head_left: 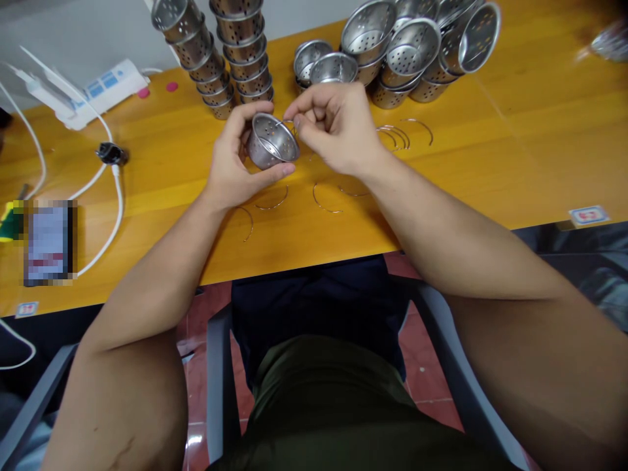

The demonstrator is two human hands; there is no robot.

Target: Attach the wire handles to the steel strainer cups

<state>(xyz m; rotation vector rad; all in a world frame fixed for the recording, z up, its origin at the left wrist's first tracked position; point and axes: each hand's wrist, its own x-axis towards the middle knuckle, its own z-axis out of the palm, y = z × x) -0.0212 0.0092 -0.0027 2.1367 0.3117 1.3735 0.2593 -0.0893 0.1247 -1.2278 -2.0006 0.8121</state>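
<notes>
My left hand (234, 165) is wrapped round a small perforated steel cup (272, 140), tilted on its side above the orange table (515, 150). My right hand (333, 124) is closed in a pinch at the cup's rim, gripping a thin curved wire handle (288, 122). Several loose wire handles (328, 199) lie on the table just below my hands, and more wire handles (400, 134) lie to the right.
Two leaning stacks of perforated cups (230, 55) stand at the back, and a heap of the same cups (407, 49) lies at the back right. A white power strip (105, 85) and cables (115, 196) lie at the left. A blurred package (49, 242) sits near the left front edge.
</notes>
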